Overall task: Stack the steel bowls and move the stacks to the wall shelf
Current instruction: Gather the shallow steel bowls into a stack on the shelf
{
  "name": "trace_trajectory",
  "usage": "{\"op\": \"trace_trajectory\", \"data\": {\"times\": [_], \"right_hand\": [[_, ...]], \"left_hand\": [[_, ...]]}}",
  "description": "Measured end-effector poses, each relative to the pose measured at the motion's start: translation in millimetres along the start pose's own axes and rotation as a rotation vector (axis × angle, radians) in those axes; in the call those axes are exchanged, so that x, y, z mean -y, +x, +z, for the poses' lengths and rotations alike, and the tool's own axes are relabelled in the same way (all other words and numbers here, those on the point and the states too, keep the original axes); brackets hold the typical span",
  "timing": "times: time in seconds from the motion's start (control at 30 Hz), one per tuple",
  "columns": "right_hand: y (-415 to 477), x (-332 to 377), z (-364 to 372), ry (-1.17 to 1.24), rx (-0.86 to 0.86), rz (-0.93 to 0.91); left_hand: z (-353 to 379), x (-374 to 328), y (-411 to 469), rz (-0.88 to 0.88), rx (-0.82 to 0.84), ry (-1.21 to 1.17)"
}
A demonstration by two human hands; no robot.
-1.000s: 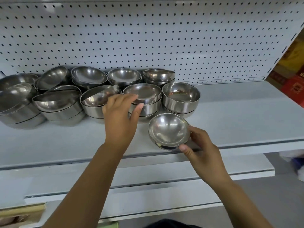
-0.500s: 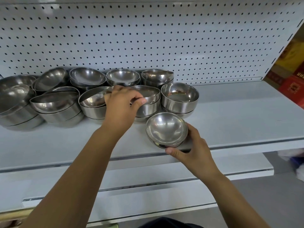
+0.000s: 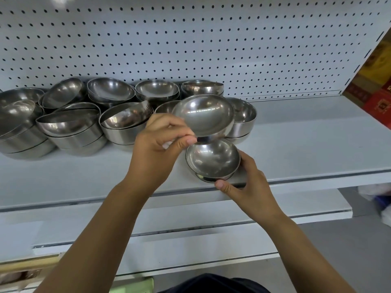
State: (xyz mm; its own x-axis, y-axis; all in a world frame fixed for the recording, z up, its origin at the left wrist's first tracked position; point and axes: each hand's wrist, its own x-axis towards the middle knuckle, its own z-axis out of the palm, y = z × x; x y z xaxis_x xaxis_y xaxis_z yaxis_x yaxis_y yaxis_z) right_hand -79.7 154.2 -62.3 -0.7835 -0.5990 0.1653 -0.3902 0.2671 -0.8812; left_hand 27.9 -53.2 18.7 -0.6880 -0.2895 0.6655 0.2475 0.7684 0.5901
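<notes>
My left hand [image 3: 160, 144] pinches a steel bowl [image 3: 204, 116] by its near rim and holds it in the air, tilted toward me. Just below it a second small steel bowl [image 3: 212, 160] sits near the front edge of the white shelf [image 3: 306, 149]. My right hand [image 3: 247, 185] curls around that lower bowl's right side, thumb at its front. Behind and to the left, several stacks of steel bowls [image 3: 72, 127] crowd the back of the shelf against the pegboard.
The white pegboard wall [image 3: 190, 43] backs the shelf. The shelf's right half is bare. A lower white shelf [image 3: 190, 214] juts out beneath. Red and yellow boxes [image 3: 378, 85] stand past the right upright.
My left hand has taken a bowl off the middle stack and lifted it toward me, over the bowl that my right hand holds. The right hand has barely moved.
</notes>
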Motion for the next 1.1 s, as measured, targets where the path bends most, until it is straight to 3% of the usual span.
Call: {"op": "trace_trajectory", "data": {"times": [0.2,0.47,0.6,0.7,0.8,0.93,1.1], "right_hand": [[-2,6,-6,0.044,0.034,-0.008],[-8,3,-13,0.113,0.065,-0.009],[-10,6,-19,0.133,-0.123,-0.001],[1,18,-29,0.129,-0.297,-0.087],[26,36,-44,0.119,-0.358,-0.185],[69,42,-67,0.068,-0.27,-0.269],[136,45,-92,-0.017,-0.067,-0.246]], "left_hand": [[11,3,-35,-0.008,0.072,-0.028],[28,1,-55,-0.182,0.087,-0.138],[38,-4,-64,-0.309,0.034,-0.135],[54,-8,-72,-0.439,0.005,-0.237],[71,-13,-74,-0.517,-0.023,-0.359],[89,-16,-69,-0.514,-0.138,-0.37],[101,-22,-63,-0.525,-0.232,-0.309]]}}
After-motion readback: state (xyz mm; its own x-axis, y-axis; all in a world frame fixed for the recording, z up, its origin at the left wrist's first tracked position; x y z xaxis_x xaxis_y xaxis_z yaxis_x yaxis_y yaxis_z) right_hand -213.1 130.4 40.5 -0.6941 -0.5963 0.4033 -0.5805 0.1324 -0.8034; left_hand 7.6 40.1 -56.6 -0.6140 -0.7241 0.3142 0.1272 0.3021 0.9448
